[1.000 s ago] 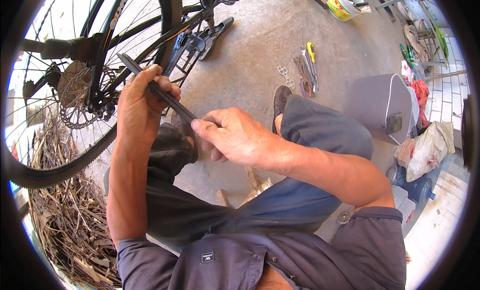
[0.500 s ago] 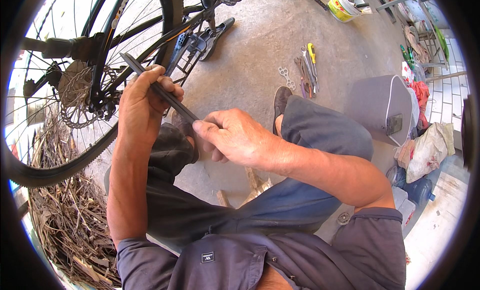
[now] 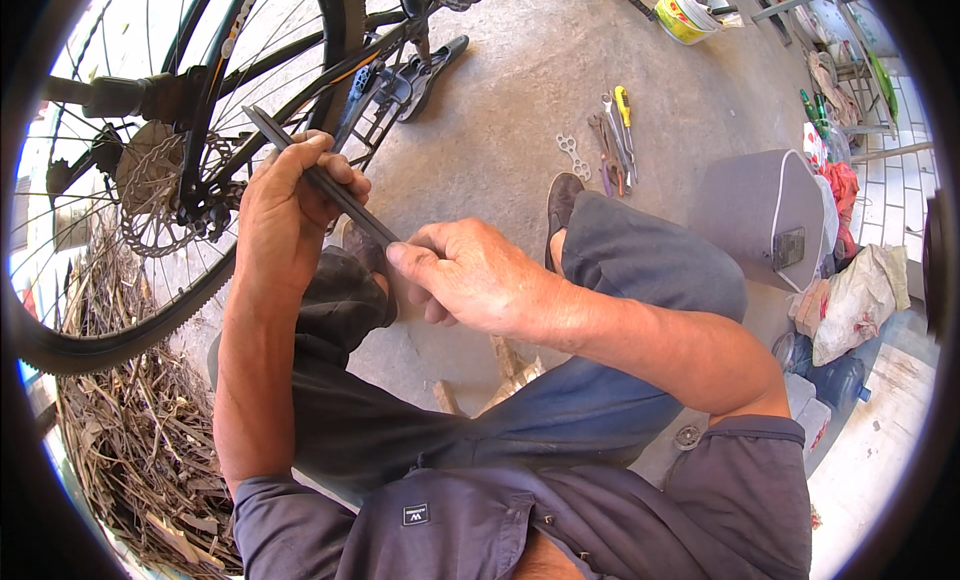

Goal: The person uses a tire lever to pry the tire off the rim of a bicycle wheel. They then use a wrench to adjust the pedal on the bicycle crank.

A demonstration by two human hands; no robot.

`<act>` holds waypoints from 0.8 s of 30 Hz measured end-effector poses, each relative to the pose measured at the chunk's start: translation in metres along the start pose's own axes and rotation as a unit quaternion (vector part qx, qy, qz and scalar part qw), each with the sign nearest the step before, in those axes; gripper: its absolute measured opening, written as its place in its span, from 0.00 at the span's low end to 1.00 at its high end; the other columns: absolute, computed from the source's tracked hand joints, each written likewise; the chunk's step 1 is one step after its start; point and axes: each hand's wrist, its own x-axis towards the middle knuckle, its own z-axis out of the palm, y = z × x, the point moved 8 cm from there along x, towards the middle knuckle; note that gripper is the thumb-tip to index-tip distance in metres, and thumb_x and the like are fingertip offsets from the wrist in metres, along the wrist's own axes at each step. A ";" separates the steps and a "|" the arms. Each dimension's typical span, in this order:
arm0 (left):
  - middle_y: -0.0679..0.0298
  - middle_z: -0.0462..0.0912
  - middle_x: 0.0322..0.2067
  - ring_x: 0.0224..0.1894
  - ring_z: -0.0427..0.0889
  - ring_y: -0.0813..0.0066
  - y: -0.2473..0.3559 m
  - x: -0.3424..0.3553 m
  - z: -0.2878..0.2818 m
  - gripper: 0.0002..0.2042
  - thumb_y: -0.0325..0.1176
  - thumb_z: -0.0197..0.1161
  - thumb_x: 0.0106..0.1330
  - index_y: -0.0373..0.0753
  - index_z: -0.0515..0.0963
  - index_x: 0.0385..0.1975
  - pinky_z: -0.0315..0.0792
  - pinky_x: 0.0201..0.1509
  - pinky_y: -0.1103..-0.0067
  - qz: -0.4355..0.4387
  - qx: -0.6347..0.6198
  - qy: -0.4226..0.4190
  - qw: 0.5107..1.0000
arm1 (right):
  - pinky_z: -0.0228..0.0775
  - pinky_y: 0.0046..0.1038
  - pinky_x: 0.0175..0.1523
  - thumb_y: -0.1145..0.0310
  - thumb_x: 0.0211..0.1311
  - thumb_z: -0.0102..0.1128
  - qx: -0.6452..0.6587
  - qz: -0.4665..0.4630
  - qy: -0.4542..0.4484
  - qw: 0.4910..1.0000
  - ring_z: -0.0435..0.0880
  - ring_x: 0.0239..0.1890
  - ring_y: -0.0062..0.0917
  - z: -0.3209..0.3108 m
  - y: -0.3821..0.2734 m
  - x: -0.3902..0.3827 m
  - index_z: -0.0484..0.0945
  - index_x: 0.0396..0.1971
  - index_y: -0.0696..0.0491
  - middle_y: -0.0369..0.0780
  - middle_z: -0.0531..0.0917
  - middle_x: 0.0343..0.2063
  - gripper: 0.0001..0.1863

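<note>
A long, thin, dark grey bar [image 3: 352,209] with a groove along it slants between my two hands. My left hand [image 3: 285,205] is closed around its middle, thumb on top and fingers curled beneath. The bar's far end sticks out beyond that hand, close to the bicycle frame. At the near end my right hand [image 3: 470,275] pinches the bar, with the thumb on top and the other fingers bent under. On the left stands a black bicycle [image 3: 215,90], its wheel with a brake disc [image 3: 157,185] beside my left wrist.
Wrenches, pliers and a yellow-handled screwdriver [image 3: 623,105] lie on the concrete floor with a perforated metal spanner [image 3: 574,155]. To the right is a grey bin [image 3: 740,205]. A white and yellow bucket [image 3: 685,18] stands far off; dry twigs [image 3: 150,460] are heaped at lower left.
The bar and my left hand's fingers have shifted very slightly. Both hands keep the same hold, and nothing else has visibly moved.
</note>
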 end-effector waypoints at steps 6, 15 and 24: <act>0.60 0.78 0.22 0.26 0.82 0.66 -0.001 0.000 0.000 0.10 0.33 0.56 0.65 0.32 0.71 0.40 0.76 0.33 0.75 -0.002 0.011 -0.004 1.000 | 0.74 0.23 0.30 0.55 0.70 0.47 -0.006 -0.004 0.003 1.000 0.79 0.24 0.19 -0.001 0.001 0.000 0.75 0.30 0.60 0.37 0.78 0.22 0.21; 0.63 0.76 0.23 0.27 0.78 0.68 0.000 -0.002 0.004 0.10 0.33 0.53 0.67 0.31 0.71 0.39 0.75 0.35 0.74 -0.005 0.033 -0.004 0.999 | 0.74 0.23 0.31 0.54 0.69 0.47 -0.002 -0.003 0.006 1.000 0.79 0.23 0.18 -0.001 0.003 0.000 0.75 0.31 0.61 0.37 0.77 0.22 0.22; 0.62 0.76 0.23 0.27 0.79 0.68 -0.001 -0.001 0.004 0.10 0.33 0.54 0.66 0.31 0.71 0.39 0.76 0.34 0.73 -0.009 0.038 0.000 0.999 | 0.74 0.23 0.31 0.54 0.69 0.47 0.000 0.004 0.007 1.000 0.79 0.24 0.18 -0.001 0.004 -0.001 0.75 0.32 0.61 0.37 0.78 0.23 0.22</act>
